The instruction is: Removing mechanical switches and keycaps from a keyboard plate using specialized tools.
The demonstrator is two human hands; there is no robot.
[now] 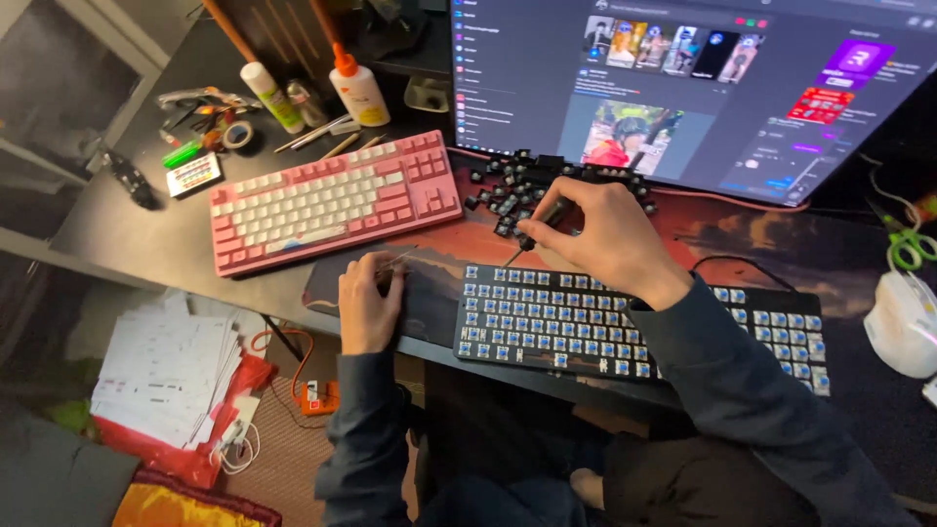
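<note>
A black keyboard [547,322] with its keycaps off and blue switches showing lies on the desk mat in front of me. My right hand [595,234] grips a small black screwdriver [537,222], its tip pointing down near the keyboard's top left edge. My left hand [369,298] rests on the mat just left of the keyboard, fingers curled over something small I cannot make out. A pile of loose black keycaps [522,185] lies behind the keyboard, below the monitor.
A pink and white keyboard [332,200] sits at the left. Glue bottles [359,90], tape and pens stand behind it. A large lit monitor [703,88] fills the back. A white mouse [903,322] and green scissors [910,244] are at the right. Papers [166,366] lie on the floor.
</note>
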